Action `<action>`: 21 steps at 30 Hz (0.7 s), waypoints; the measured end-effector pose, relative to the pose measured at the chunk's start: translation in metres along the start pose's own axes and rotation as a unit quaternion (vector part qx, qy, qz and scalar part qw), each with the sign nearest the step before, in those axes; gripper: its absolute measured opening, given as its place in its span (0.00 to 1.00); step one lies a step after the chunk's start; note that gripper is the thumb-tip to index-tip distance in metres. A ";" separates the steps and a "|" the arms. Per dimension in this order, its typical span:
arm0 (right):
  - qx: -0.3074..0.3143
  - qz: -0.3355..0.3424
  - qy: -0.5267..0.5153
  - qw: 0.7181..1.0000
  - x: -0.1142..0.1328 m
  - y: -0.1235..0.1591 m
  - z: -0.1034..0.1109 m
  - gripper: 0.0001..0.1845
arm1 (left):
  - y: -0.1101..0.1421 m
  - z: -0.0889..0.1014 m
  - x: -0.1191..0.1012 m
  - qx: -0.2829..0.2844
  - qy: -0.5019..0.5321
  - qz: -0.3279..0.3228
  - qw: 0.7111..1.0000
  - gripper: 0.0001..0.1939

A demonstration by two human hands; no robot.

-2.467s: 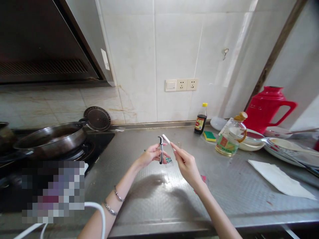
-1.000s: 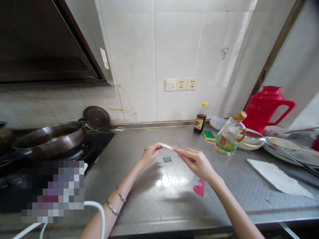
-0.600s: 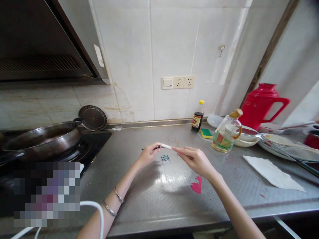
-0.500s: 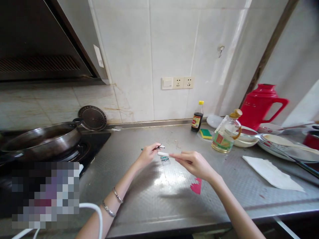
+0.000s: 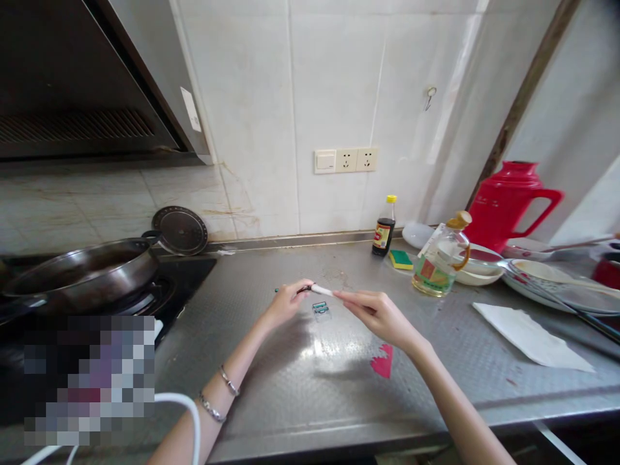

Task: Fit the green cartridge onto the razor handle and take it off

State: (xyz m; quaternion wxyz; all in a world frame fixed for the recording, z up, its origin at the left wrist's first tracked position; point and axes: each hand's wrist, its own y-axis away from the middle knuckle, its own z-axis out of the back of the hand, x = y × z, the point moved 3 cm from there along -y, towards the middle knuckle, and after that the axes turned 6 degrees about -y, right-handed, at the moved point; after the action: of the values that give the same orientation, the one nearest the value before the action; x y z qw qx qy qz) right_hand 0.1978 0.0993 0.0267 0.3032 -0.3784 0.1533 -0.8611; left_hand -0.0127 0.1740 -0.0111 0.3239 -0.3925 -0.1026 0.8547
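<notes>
Above the steel counter (image 5: 271, 387), my left hand (image 5: 287, 302) pinches a small dark piece (image 5: 304, 289), too small to name. My right hand (image 5: 382, 315) grips a slim white stick (image 5: 321, 292) between closed fingers. The stick's far end meets the dark piece; whether it touches or only overlaps it I cannot tell. Just below the stick, a small clear case (image 5: 321, 312) with teal strips lies on the counter. A thin teal-and-dark tip (image 5: 276, 290) shows left of my left fingers. Beneath my right wrist lies a torn pink scrap (image 5: 382, 361).
At left, a metal pan (image 5: 82, 274) stands on the black stove; a white cable (image 5: 186, 407) loops by my left forearm. Behind are a sauce bottle (image 5: 383, 232) and sponge (image 5: 401, 259). Rightward stand an oil jug (image 5: 436, 268), red flask (image 5: 504, 206), dishes and a paper sheet (image 5: 530, 336).
The white stick has tilted, its left end rising from over the clear case to the dark piece in my left hand. My right hand has shifted slightly; the left has hardly moved.
</notes>
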 end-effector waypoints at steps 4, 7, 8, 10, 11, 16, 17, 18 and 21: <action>-0.019 0.000 -0.009 1.000 -0.001 0.000 0.002 0.21 | 0.000 -0.001 0.003 -0.010 0.033 0.012 0.999 0.13; -0.018 -0.002 -0.014 1.000 -0.004 0.001 0.002 0.20 | 0.000 -0.001 0.004 -0.009 0.042 0.016 0.999 0.12; -0.003 0.001 -0.016 1.000 -0.004 0.001 0.002 0.20 | 0.000 -0.001 0.004 -0.010 0.037 0.018 0.999 0.12; 0.004 0.002 -0.022 1.000 -0.005 0.002 0.001 0.19 | 0.000 -0.001 0.004 -0.012 0.032 0.019 0.999 0.12; -0.008 -0.002 -0.024 1.000 -0.005 0.002 0.002 0.20 | 0.000 -0.001 0.004 -0.012 0.036 0.018 0.999 0.12; -0.005 -0.003 -0.029 1.000 -0.006 0.002 0.001 0.19 | -0.001 0.000 0.005 -0.020 0.034 0.017 0.999 0.12; 0.003 0.000 -0.032 0.999 -0.006 0.002 0.000 0.19 | -0.001 0.000 0.005 -0.021 0.030 0.019 0.999 0.11; 0.000 0.001 -0.036 0.999 -0.006 0.002 0.000 0.19 | -0.001 0.000 0.004 -0.021 0.030 0.022 0.999 0.11; -0.040 -0.012 -0.039 0.998 -0.008 0.002 0.001 0.20 | 0.000 0.001 0.002 -0.009 0.050 0.024 0.998 0.11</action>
State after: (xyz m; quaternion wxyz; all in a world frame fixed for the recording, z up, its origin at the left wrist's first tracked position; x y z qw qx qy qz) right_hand 0.2038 0.1027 0.0218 0.2835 -0.4257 0.1712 -0.8421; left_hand -0.0142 0.1758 -0.0115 0.3048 -0.4397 -0.0848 0.8406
